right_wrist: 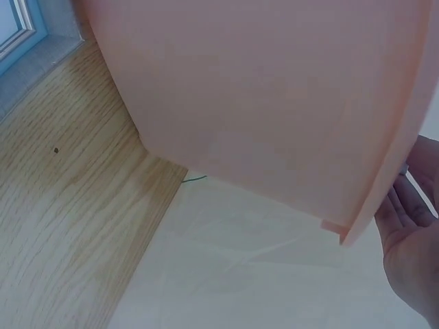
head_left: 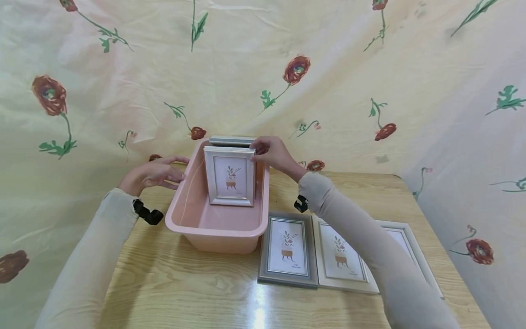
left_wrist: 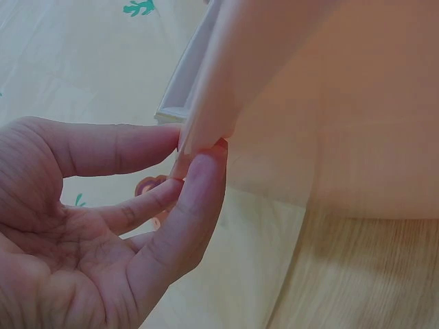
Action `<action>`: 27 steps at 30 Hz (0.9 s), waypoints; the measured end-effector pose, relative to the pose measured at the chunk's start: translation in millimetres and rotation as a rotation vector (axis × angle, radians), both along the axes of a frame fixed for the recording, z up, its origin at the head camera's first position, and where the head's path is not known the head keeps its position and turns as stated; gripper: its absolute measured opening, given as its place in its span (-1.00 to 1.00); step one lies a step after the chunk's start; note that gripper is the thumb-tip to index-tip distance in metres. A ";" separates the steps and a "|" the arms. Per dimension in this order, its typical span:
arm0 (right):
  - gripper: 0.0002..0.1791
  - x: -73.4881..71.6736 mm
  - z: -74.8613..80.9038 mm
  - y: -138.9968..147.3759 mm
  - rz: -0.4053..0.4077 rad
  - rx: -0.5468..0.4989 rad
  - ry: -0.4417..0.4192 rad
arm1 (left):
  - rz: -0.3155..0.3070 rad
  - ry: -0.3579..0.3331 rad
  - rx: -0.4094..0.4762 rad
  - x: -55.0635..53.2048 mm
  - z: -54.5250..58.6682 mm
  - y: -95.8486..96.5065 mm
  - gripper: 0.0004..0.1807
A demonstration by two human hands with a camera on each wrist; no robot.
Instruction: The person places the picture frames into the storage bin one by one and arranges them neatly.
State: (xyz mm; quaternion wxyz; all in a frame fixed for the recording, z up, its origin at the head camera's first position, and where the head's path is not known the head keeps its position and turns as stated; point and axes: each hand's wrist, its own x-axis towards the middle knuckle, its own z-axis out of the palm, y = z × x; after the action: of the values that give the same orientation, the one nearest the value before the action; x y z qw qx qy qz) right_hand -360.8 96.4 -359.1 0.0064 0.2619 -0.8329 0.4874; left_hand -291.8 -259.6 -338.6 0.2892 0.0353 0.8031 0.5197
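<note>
At centre, our right hand (head_left: 274, 153) grips a white photo frame (head_left: 231, 177) inside a pink bin (head_left: 222, 244). Centre-left, our left hand (head_left: 155, 174) touches the bin.

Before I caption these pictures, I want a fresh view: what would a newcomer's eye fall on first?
The pink tub, mid-picture in the head view, its rim pinched by the left hand. Inside it is a pale picture frame, held near its upper right corner by the right hand. Behind them, a backdrop with red flowers fills the top of that view.

Pale, red-flowered cloth (head_left: 230, 82) hangs behind a wood-grain table (head_left: 197, 288).
</note>
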 end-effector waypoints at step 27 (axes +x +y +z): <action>-0.68 7.4 -4.5 -3.5 -0.088 -0.024 0.033 | 0.011 0.013 -0.004 -0.7 -2.1 0.2 -0.15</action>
State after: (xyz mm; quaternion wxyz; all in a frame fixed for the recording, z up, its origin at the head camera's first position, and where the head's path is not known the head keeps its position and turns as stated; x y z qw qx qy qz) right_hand -353.4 93.0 -363.6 0.0448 0.2333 -0.8375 0.4921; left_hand -292.4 -259.4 -340.7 0.2813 0.0337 0.8061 0.5196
